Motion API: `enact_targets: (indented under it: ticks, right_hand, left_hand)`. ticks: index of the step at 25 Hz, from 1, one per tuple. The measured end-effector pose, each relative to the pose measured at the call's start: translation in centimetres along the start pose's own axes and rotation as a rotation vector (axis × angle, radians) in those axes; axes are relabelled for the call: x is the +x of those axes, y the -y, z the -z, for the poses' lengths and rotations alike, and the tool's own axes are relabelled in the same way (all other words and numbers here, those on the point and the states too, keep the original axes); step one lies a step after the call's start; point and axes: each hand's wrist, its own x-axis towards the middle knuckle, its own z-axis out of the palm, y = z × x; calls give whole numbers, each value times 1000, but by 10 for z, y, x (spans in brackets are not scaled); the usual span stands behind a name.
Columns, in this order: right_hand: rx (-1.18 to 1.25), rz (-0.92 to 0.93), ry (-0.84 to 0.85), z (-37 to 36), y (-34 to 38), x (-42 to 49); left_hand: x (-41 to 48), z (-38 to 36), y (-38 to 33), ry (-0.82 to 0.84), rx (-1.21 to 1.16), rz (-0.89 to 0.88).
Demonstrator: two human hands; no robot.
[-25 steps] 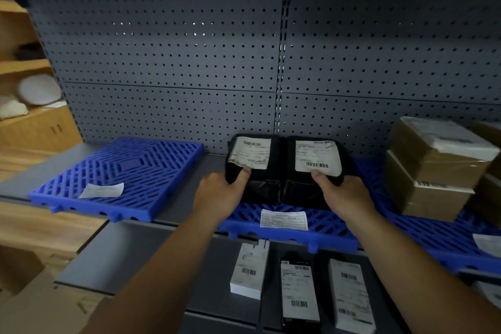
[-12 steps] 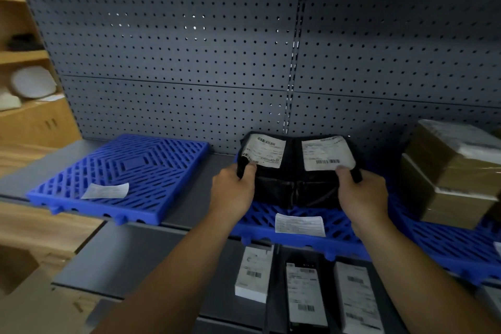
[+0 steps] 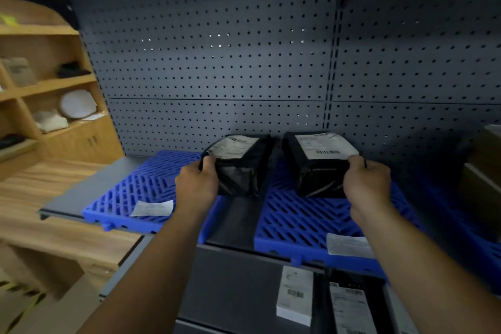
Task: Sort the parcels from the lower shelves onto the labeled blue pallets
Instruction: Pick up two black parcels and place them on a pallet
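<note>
Black soft white-labelled parcel (image 3: 238, 168), mid-frame, is gripped by left hand (image 3: 196, 187) over left blue plastic pallet (image 3: 135, 187); right hand (image 3: 367, 184) grips its twin (image 3: 320, 168) on middle blue pallet (image 3: 298, 219); next, probably let go.

A: Where is room lying open?
B: The left pallet (image 3: 127, 192) front is lying open; a gap is separating the left black parcel (image 3: 241, 171) and the right black parcel (image 3: 317, 173).
A: Obstructions?
B: The pegboard (image 3: 217, 76) is blocking the rear; brown boxes (image 3: 482, 171) are closing the right.
</note>
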Motion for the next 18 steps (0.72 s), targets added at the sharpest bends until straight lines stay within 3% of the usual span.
enact_targets:
  ticks: [11,18]
  right_hand:
    - [79,-15,-68,-201,-4,-103]
    - [-26,16,-101,-257,-15,-129]
  left_hand:
    - [137,148,79,8,6,-128]
    - [172,165,117,78,13,-68]
